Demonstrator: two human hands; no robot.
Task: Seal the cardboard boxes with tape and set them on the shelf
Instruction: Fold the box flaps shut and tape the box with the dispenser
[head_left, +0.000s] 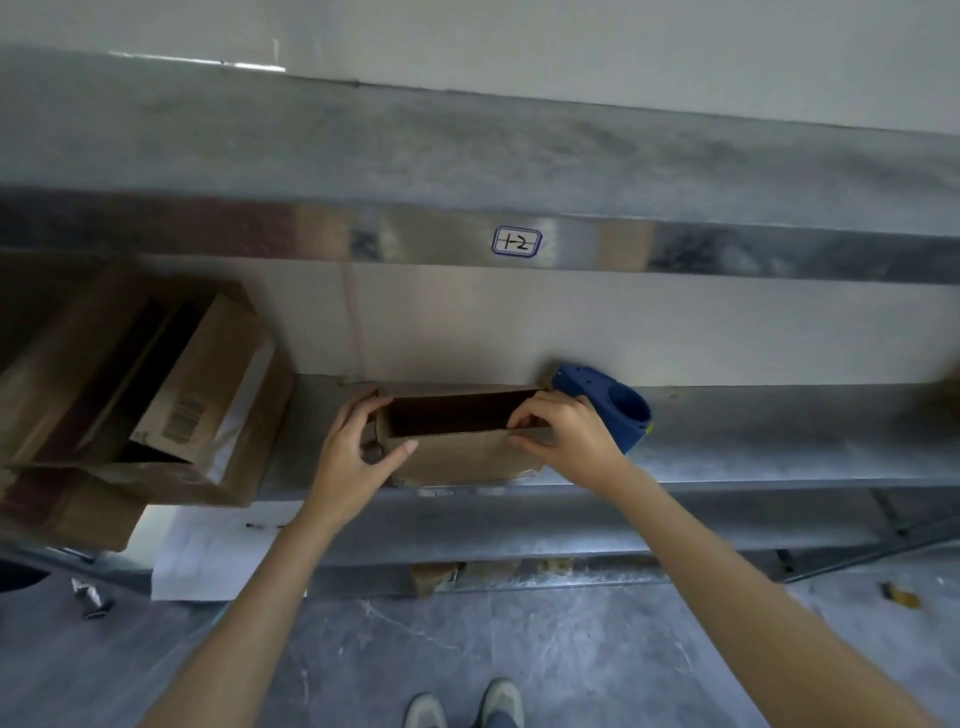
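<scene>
A small brown cardboard box (457, 452) rests on the metal shelf (753, 441), its top open and dark inside. My left hand (358, 441) grips its left end, thumb on the front wall. My right hand (566, 431) pinches the box's right end at the rim. A blue tape dispenser (618, 405) lies on the shelf just behind my right hand.
Larger open cardboard boxes (171, 395) are stacked at the left of the shelf, one with a barcode. The upper shelf rail carries a label "1-2" (516, 242). White sheets (208, 551) lie on the level below. Scraps (901, 597) lie on the grey floor by my shoes (467, 706).
</scene>
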